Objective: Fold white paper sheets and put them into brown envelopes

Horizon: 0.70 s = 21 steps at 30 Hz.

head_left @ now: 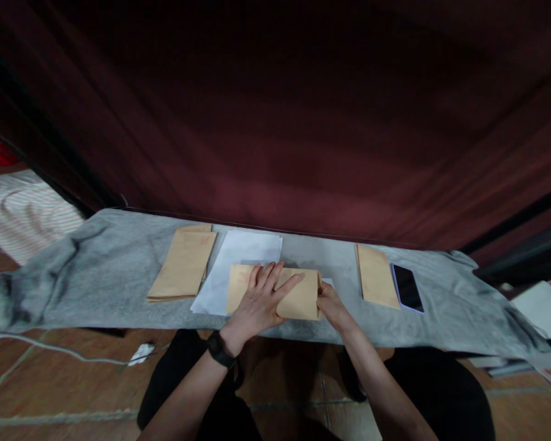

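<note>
1. Filling the background, a dark red curtain hangs beyond everything, with brown tiled floor below.
2. Now the counter, long and narrow, draped in rumpled gray cloth.
3. White sheets lie on it, partly covered by the work in hand.
4. Left of them sits a stack of brown envelopes; done or waiting, I can't tell.
5. Centre stage, 1 brown envelope lies crosswise under the hands, right end gaping: midway, I'd judge, not yet closed or set aside.
6. Off right, a smaller envelope pile lies flat, well apart from the hands; its status is unclear too.
7. Just beside it, a phone, screen dark.
8. Left hand: fingers wide, flat on the envelope. Right hand: fingers curled at the open end, tips hidden, grip impossible to tell.
</note>
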### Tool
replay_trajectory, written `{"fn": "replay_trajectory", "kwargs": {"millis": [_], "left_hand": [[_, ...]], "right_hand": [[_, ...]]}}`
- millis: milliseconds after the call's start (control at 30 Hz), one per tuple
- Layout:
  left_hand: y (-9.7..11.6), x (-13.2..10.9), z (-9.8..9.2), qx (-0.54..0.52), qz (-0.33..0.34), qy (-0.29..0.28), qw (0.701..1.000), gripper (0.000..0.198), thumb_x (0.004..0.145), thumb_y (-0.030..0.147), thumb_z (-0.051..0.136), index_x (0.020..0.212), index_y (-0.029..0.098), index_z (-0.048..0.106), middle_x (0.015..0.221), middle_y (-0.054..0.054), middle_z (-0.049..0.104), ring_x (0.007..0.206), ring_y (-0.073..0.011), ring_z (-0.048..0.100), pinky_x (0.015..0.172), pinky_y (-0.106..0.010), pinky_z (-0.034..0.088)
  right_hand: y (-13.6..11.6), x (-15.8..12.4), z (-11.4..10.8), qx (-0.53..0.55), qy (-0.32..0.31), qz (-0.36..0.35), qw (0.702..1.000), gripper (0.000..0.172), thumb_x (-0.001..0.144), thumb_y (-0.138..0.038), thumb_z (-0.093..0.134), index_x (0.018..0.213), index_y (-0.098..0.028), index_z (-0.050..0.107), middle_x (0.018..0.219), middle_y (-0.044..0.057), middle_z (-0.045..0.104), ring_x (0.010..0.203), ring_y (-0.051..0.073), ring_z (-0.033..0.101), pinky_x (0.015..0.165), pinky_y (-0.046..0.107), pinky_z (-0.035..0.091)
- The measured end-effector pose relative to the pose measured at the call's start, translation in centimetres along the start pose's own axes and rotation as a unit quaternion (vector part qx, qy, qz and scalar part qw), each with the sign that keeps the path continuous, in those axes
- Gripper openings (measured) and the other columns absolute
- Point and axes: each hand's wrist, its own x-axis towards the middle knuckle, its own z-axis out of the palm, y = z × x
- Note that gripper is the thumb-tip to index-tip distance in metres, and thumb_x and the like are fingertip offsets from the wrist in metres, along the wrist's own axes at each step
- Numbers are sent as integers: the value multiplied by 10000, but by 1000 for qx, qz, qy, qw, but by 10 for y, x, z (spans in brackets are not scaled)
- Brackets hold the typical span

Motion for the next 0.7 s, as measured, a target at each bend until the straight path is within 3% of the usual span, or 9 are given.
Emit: {"fn": "replay_trajectory", "kwargs": {"millis": [133, 267, 367, 433, 533, 600, 700], "left_hand": [[-4, 2, -2, 12, 5, -5, 1000, 983, 714, 435, 797, 1555, 280, 311, 1428, -159, 490, 1344, -354, 423, 1191, -589, 122], [-24, 5, -13, 42, -25, 11, 999, 996, 731, 475, 783, 1565, 260, 281, 1423, -170, 492, 1359, -356, 416, 1196, -604, 106], [-52, 3, -21, 63, -73, 7, 995, 1090, 705, 467, 807, 1586, 242, 206, 1463, -187, 461, 1386, -369, 395, 1200, -616, 74], [-72, -1, -19, 57, -103, -16, 993, 1145, 686, 476, 816, 1594, 246, 157, 1459, -181, 475, 1382, -377, 404, 1193, -634, 67], [-92, -5, -6, 28, -133, -83, 987, 1180, 679, 486, 808, 1599, 258, 105, 1467, -165, 486, 1422, -378, 360, 1184, -646, 61], [-95, -4, 5, 11, -143, -130, 981, 1192, 674, 487, 806, 1599, 262, 88, 1503, -166, 455, 1454, -373, 313, 1180, -651, 46], [-90, 0, 18, -5, -151, -186, 971, 1212, 655, 500, 809, 1599, 263, 85, 1567, -174, 375, 1487, -369, 251, 1175, -658, 24]], "right_hand": [[17, 9, 2, -2, 40, -10, 999, 309, 714, -414, 734, 954, -218, 729, 762, 11, 747, 776, 243, 705, 666, 346, 567], [26, 18, -8, -65, 119, -47, 990, 350, 779, -498, 655, 947, -192, 689, 767, 15, 726, 658, 178, 658, 565, 279, 532], [29, 18, -22, -161, 189, -103, 963, 403, 894, -525, 510, 1035, -189, 683, 889, 59, 747, 773, 196, 681, 668, 321, 569], [33, 15, -28, -259, 186, -142, 937, 411, 951, -478, 446, 1135, -195, 679, 1064, 92, 748, 972, 225, 689, 859, 385, 565], [48, 10, -25, -419, 106, -167, 886, 441, 1004, -390, 381, 1315, -187, 618, 1341, 118, 649, 1250, 237, 590, 1081, 429, 458], [62, 7, -18, -523, 59, -166, 834, 457, 1020, -358, 372, 1396, -184, 563, 1465, 115, 548, 1373, 243, 485, 1157, 449, 375], [79, 4, -12, -641, 51, -154, 750, 480, 1031, -357, 390, 1480, -209, 473, 1569, 91, 411, 1459, 261, 362, 1203, 483, 276]]}}
